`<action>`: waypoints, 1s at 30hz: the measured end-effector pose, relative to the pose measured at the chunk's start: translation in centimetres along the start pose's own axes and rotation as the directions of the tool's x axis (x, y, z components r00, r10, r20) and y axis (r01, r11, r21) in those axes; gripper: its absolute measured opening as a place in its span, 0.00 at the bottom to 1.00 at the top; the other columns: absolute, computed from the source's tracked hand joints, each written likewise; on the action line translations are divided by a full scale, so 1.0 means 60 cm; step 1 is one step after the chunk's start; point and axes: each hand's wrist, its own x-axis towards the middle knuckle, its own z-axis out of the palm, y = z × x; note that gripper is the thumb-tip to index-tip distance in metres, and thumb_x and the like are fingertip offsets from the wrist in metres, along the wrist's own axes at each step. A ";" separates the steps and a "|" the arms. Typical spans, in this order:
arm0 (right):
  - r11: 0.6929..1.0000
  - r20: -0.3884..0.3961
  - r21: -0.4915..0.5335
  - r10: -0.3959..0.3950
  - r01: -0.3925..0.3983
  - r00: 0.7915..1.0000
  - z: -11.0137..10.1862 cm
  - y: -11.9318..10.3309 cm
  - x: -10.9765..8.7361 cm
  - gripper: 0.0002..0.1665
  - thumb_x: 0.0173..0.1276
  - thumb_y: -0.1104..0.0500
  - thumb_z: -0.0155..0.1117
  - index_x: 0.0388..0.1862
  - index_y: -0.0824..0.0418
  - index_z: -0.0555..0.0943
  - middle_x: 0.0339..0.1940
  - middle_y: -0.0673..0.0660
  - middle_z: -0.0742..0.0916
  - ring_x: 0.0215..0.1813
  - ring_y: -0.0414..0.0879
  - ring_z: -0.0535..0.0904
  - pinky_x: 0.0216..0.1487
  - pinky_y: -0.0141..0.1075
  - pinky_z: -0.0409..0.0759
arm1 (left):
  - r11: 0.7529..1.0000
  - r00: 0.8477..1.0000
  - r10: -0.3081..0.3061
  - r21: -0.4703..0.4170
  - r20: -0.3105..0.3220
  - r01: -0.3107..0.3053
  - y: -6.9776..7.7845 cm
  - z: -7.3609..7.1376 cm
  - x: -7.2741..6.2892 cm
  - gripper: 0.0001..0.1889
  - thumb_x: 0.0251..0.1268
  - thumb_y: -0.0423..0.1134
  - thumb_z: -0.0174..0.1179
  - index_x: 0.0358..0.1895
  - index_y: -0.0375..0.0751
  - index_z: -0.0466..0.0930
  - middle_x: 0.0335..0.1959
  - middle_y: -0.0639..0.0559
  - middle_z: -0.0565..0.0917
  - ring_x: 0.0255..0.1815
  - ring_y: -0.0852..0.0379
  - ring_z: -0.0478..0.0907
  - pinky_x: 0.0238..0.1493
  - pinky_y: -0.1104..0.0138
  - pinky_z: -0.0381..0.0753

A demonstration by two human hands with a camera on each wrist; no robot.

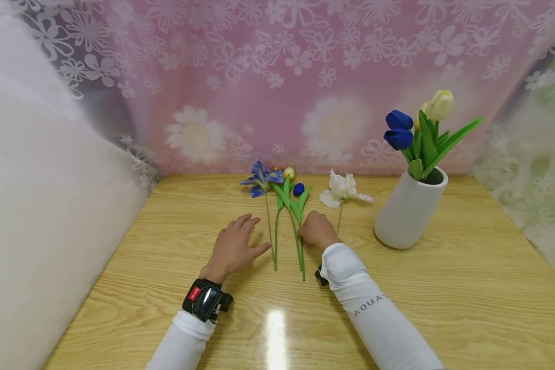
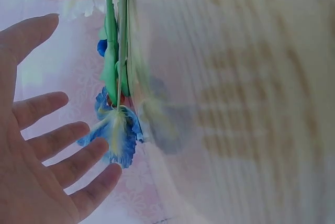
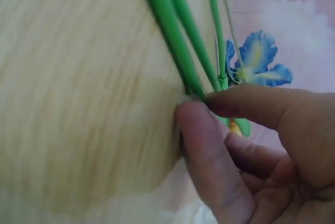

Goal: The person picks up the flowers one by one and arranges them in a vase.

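My right hand [image 1: 318,229] pinches the green stem of a blue artificial tulip [image 1: 298,189] between thumb and fingertip. In the right wrist view that stem [image 3: 170,30] runs up from the pinch, close beside another green stem. My left hand [image 1: 233,249] hovers at the left of the flowers, fingers spread and holding nothing. Nearest to it lies a blue iris [image 1: 260,180] with a thin stem. Between the iris and the blue tulip lies a pale yellow tulip [image 1: 289,173], with another yellow bloom partly hidden behind. A white iris [image 1: 341,189] lies right of them, its lower stem hidden by my right hand.
On the right of the wooden table [image 1: 472,288] stands a white vase [image 1: 404,216]. It holds blue tulips [image 1: 399,128] and cream tulips [image 1: 440,105] with green leaves. A pink floral curtain [image 1: 268,92] hangs along the back edge, with pale cloth at both sides.
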 end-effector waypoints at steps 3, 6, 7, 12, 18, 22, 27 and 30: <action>0.987 0.007 0.155 0.034 -0.035 0.999 -0.002 0.012 -0.001 0.14 0.64 0.63 0.63 0.19 0.65 0.82 0.14 0.56 0.82 0.18 0.45 0.80 0.21 0.33 0.79 | 1.000 1.000 0.015 -0.014 -0.005 -0.015 0.001 0.002 0.000 0.35 0.59 0.59 0.62 0.66 0.44 0.70 0.66 0.42 0.68 0.61 0.39 0.69 0.56 0.43 0.69; 0.951 0.013 0.304 0.055 -0.057 0.998 -0.006 0.024 -0.003 0.08 0.65 0.64 0.63 0.34 0.69 0.85 0.23 0.59 0.85 0.22 0.46 0.82 0.26 0.35 0.83 | 0.999 1.000 0.027 -0.018 -0.016 -0.027 0.002 0.003 0.002 0.36 0.59 0.60 0.62 0.67 0.43 0.70 0.66 0.43 0.69 0.61 0.40 0.70 0.56 0.44 0.70; 0.939 0.015 0.339 0.058 -0.060 0.998 -0.008 0.027 -0.004 0.08 0.66 0.64 0.62 0.38 0.69 0.85 0.25 0.59 0.86 0.23 0.46 0.83 0.27 0.35 0.83 | 0.999 0.999 0.027 -0.018 -0.020 -0.028 0.003 0.003 0.003 0.36 0.59 0.60 0.62 0.67 0.43 0.70 0.66 0.43 0.69 0.61 0.40 0.70 0.56 0.45 0.70; 0.898 -0.002 0.436 0.055 -0.049 0.998 -0.018 0.033 -0.013 0.11 0.67 0.63 0.61 0.43 0.69 0.84 0.31 0.59 0.87 0.26 0.44 0.83 0.30 0.34 0.83 | 1.000 1.000 0.025 -0.013 -0.018 -0.025 0.003 0.000 0.006 0.40 0.56 0.63 0.62 0.67 0.42 0.68 0.66 0.43 0.69 0.61 0.41 0.70 0.57 0.46 0.70; 0.815 -0.012 0.577 0.086 -0.064 0.996 -0.029 0.033 -0.027 0.20 0.67 0.64 0.63 0.55 0.72 0.78 0.42 0.65 0.86 0.29 0.45 0.84 0.34 0.37 0.84 | 0.999 0.999 0.040 -0.029 -0.028 -0.041 0.007 -0.005 0.008 0.39 0.55 0.62 0.63 0.66 0.42 0.71 0.66 0.42 0.69 0.61 0.39 0.70 0.56 0.45 0.70; 0.784 -0.018 0.619 0.079 -0.051 0.997 -0.025 0.044 -0.029 0.24 0.67 0.65 0.62 0.60 0.73 0.74 0.46 0.67 0.84 0.31 0.45 0.84 0.36 0.38 0.84 | 0.998 0.998 0.050 -0.033 -0.040 -0.051 0.009 -0.003 0.008 0.38 0.54 0.61 0.64 0.65 0.42 0.72 0.65 0.41 0.70 0.60 0.39 0.70 0.55 0.45 0.71; 0.762 -0.032 0.647 0.073 -0.035 0.997 -0.025 0.058 -0.034 0.20 0.68 0.66 0.61 0.57 0.73 0.76 0.45 0.68 0.84 0.32 0.46 0.85 0.38 0.37 0.84 | 0.998 0.998 0.053 -0.037 -0.034 -0.054 0.011 0.000 0.008 0.39 0.54 0.62 0.64 0.65 0.41 0.72 0.65 0.41 0.70 0.61 0.39 0.70 0.56 0.45 0.70; 0.760 -0.039 0.649 0.050 -0.013 0.998 -0.029 0.060 -0.040 0.20 0.68 0.66 0.61 0.57 0.73 0.76 0.45 0.68 0.84 0.38 0.52 0.85 0.39 0.38 0.84 | 0.998 0.998 0.053 -0.039 -0.035 -0.055 0.012 0.001 0.007 0.39 0.54 0.62 0.64 0.65 0.42 0.71 0.65 0.41 0.70 0.61 0.39 0.69 0.56 0.44 0.70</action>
